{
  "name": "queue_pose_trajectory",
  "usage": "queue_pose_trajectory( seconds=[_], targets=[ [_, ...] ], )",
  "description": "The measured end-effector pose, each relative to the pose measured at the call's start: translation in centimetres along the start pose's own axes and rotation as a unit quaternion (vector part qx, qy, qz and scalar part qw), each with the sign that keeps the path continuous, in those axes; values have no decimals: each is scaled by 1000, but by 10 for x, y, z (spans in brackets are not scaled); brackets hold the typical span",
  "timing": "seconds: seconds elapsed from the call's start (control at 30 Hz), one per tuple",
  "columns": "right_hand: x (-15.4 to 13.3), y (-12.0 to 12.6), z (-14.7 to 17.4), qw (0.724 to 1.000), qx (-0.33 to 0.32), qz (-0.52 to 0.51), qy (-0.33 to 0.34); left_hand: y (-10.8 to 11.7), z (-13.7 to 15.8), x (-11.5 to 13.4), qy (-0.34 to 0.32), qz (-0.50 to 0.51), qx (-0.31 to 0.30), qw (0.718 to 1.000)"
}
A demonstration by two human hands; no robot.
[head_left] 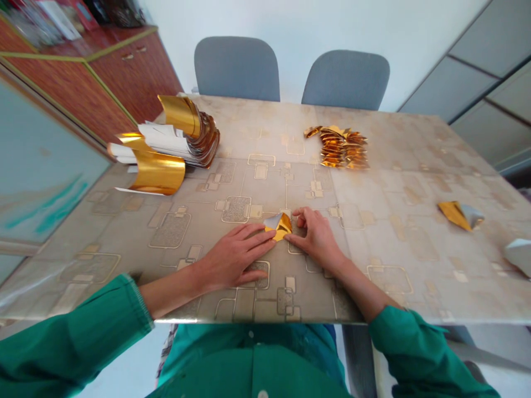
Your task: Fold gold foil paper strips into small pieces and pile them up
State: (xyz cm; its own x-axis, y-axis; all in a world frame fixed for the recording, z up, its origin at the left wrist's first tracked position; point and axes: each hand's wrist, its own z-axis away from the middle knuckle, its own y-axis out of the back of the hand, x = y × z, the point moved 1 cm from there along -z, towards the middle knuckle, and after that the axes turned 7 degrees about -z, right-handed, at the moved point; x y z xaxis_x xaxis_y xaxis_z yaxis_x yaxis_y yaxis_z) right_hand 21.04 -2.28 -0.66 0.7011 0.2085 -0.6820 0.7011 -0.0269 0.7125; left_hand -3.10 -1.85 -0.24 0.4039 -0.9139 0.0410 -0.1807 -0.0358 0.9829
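A small piece of gold foil paper [282, 225], partly folded and with a silvery-white side showing, lies on the table in front of me. My left hand [238, 255] is open and flat, its outstretched fingertips pressing on the paper's left and lower edge. From the right, my right hand [317, 235] is closed on the paper, with the thumb at its lower right corner and the curled index finger near its upper right side.
Gold paper sheets [160, 174] lie curled beside a white-backed stack [166, 141] at the back left. Folded gold pieces [344, 148] stand in rows at the back. A folded piece [458, 214] and a whitish piece [519, 257] lie right. Two grey chairs [237, 69] stand behind the patterned table [385, 193].
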Motion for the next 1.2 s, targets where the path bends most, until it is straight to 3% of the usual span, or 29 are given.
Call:
queue_pose_trajectory(
  seconds=[0.13,0.27,0.53,0.67,0.9,1.1,1.2],
  targets=[
    [-1,4,0,995,-29,26,90,2,-5,-8,-5,7,23,1000],
    [-4,7,0,987,-48,31,152,0,-18,-10,3,13,84,996],
    [-2,6,-2,977,-63,34,203,-8,-41,-5,109,-15,152,982],
    [-3,6,0,975,-69,40,208,-8,-40,-8,124,11,147,981],
    [-2,11,-3,969,-52,53,235,-13,-39,-16,85,32,106,990],
    [-2,13,-7,959,-101,82,250,-11,-39,-16,110,33,99,988],
    [-4,15,-6,960,-112,95,239,-12,-36,-18,89,19,112,989]
  ],
)
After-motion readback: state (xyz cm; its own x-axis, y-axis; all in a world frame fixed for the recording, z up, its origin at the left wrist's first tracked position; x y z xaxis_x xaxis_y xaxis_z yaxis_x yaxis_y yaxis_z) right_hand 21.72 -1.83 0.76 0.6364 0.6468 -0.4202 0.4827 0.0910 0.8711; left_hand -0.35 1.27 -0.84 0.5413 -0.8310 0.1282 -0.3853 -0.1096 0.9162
